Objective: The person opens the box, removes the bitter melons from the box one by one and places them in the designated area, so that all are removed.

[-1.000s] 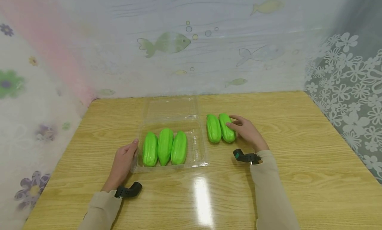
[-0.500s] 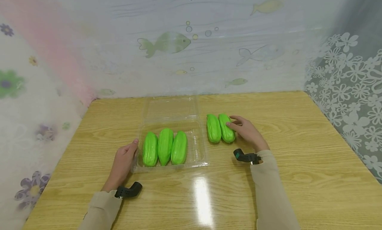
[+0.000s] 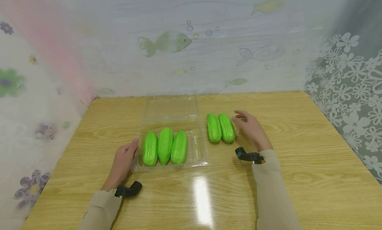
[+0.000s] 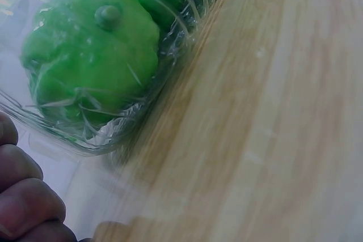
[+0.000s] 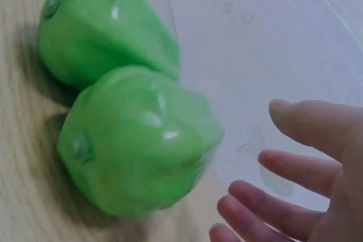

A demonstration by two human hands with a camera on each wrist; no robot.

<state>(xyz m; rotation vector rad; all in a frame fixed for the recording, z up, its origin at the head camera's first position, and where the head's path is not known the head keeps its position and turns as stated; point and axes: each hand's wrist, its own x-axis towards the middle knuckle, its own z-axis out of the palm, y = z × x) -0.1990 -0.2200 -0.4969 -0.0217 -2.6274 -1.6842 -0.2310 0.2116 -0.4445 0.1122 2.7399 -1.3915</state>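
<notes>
Three bright green ridged gourds (image 3: 165, 146) lie side by side in the left and middle of a clear plastic clamshell box (image 3: 197, 157), its lid (image 3: 171, 107) folded back. My left hand (image 3: 123, 160) grips the box's left rim between thumb and curled fingers. In the left wrist view, a gourd's stem end (image 4: 91, 55) shows through the box wall. Two more gourds (image 3: 214, 128) lie together on the table right of the box. Beside the rightmost gourd (image 5: 142, 145), my right hand (image 3: 250, 128) holds nothing; its fingers are spread and apart from the gourd.
The wood-grain table (image 3: 298, 150) reaches back to a wall sheet (image 3: 215, 57) printed with fish. Patterned sheets also stand at the left and right. A black wrist camera (image 3: 249, 156) sits on each wrist.
My right hand has let go of the rightmost gourd and drawn back slightly to the right and away from me. The left hand and the box stay where they were.
</notes>
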